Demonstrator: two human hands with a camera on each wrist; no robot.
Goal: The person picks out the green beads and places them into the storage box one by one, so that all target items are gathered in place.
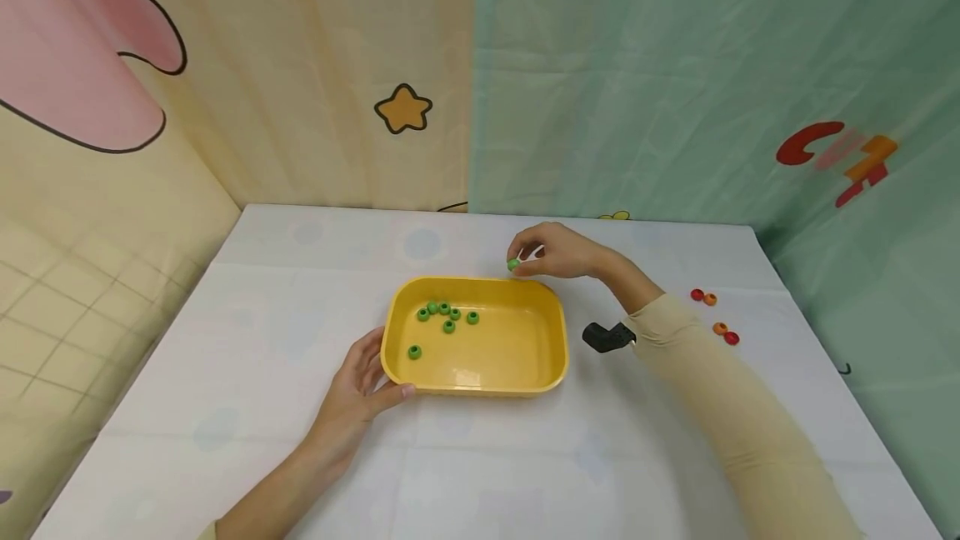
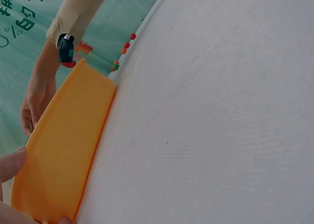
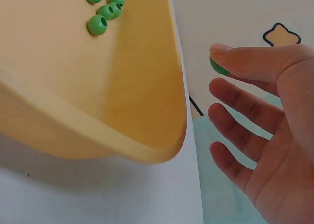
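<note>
My left hand (image 1: 365, 379) grips the near left corner of a yellow tray (image 1: 517, 357), its thumb on the front edge and its fingers along the side. Several small green beads with holes (image 1: 449, 327) lie in the tray's left half, one of them (image 1: 415, 352) apart from the others. Just beyond the tray's far right rim, my right hand (image 1: 558, 250) pinches another green bead (image 1: 513, 264) between thumb and index finger. In the right wrist view the thumb covers most of that bead (image 3: 218, 67), while the other fingers are spread and loosely bent.
Red beads (image 1: 731, 338) and orange beads (image 1: 710, 299) lie on the white-covered table (image 1: 480, 473) to the right, beside my right sleeve. A green bead (image 2: 116, 66) shows near them in the left wrist view. A black device (image 1: 606, 337) is strapped at my right wrist. Printed curtains surround the table.
</note>
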